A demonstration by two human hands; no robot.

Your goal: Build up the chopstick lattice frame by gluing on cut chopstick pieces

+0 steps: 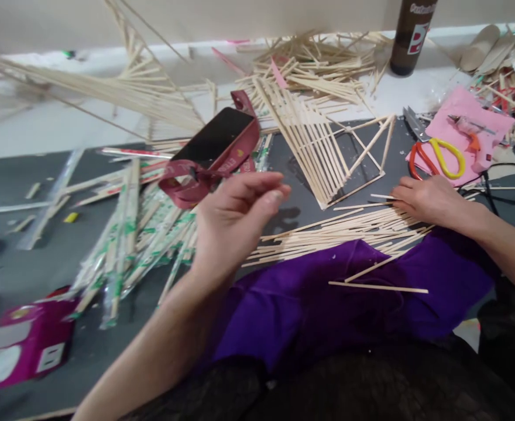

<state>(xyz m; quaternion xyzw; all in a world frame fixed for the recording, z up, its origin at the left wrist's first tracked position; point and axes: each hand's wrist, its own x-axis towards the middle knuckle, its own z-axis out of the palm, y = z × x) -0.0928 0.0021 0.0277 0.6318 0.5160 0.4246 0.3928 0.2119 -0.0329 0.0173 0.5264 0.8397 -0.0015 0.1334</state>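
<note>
My left hand (244, 213) is raised over the table, its fingers curled towards the thumb, with nothing visible between them. To the right, my right hand (428, 202) rests low at the end of a spread of thin wooden sticks (345, 234), its fingers bent down around a stick end (381, 197) that pokes out to the left. Beyond the sticks stands a frame built of joined sticks (323, 146), with a slatted side and an open triangular end. Two loose sticks (378, 287) lie on purple cloth (279, 304) over my lap.
Plastic-wrapped chopsticks (121, 251) lie left, beside a phone (217, 135) with a maroon strap (240, 155). Scissors (433, 155) and a glue gun (472, 131) are on pink material at right. A dark bottle (409, 41) and a stick pile (328, 70) stand behind. A magenta case (33, 339) sits front left.
</note>
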